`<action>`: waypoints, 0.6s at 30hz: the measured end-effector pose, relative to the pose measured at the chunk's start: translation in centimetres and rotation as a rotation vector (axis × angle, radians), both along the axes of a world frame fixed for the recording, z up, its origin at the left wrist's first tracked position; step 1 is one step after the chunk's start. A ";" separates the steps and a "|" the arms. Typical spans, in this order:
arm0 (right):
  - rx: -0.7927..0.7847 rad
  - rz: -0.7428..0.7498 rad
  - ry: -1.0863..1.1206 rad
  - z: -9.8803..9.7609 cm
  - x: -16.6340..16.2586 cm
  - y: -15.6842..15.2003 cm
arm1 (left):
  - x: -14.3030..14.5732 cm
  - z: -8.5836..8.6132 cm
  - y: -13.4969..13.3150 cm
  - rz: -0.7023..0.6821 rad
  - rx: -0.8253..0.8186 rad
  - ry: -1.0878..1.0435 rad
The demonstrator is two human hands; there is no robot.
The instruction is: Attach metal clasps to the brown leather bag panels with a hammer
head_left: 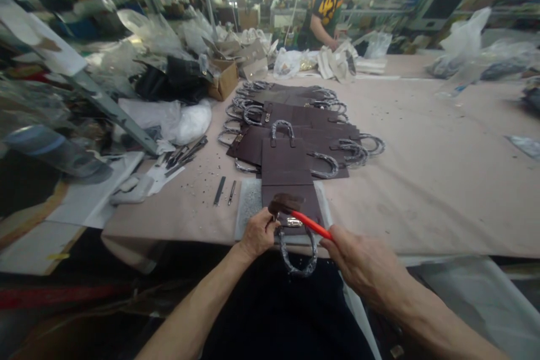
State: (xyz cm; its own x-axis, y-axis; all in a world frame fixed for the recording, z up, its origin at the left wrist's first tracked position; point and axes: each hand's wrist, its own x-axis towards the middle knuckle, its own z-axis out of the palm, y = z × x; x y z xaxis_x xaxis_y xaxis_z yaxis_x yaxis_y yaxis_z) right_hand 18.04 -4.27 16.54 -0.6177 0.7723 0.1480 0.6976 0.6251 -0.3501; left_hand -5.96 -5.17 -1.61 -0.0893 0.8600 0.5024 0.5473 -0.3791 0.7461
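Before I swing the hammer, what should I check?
1. Right hand grips hammer by its red shaft: ok.
2. Hammer head above the clasp: ok.
3. Left hand clear of the head: not ok, it sits right beside it.
4. Bag flat on the pad: ok.
5. Bag handle hanging off the table, away from the clasp: ok.
6. Loose tools clear of the bag: ok.

Pale table (pixel 422 169) bears brown bags (pixel 295 135) (overlapping), small tools (pixel 219 191).
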 end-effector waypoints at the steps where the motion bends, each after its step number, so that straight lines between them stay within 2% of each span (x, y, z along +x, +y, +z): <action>1: 0.024 0.025 -0.044 0.0 -0.2 -0.1 | 0.0 0.0 0.0 0.003 -0.004 0.005; 6: 0.169 0.010 0.028 0.1 -0.6 -0.6 | 0.0 0.0 0.0 -0.006 -0.020 0.013; 10: 0.078 0.056 -0.059 0.9 -0.5 -0.8 | 0.0 0.1 0.1 0.002 -0.020 0.038; 14: 0.127 -0.092 0.201 1.0 -0.5 -1.0 | 0.1 0.0 0.1 -0.011 -0.012 0.007; 16: 0.091 -0.081 0.144 0.7 -0.4 -1.0 | 0.1 0.0 0.1 -0.001 -0.035 0.016; 18: -0.052 -0.053 0.003 0.4 -0.1 -0.6 | 0.0 0.0 0.1 0.003 -0.066 0.026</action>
State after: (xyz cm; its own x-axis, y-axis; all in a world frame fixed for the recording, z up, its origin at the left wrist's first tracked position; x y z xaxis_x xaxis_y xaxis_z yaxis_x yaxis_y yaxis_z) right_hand 17.93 -4.90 16.97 -0.5757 0.8105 0.1085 0.7281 0.5684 -0.3832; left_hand -5.94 -5.11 -1.65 -0.0796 0.8910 0.4469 0.5679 -0.3280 0.7549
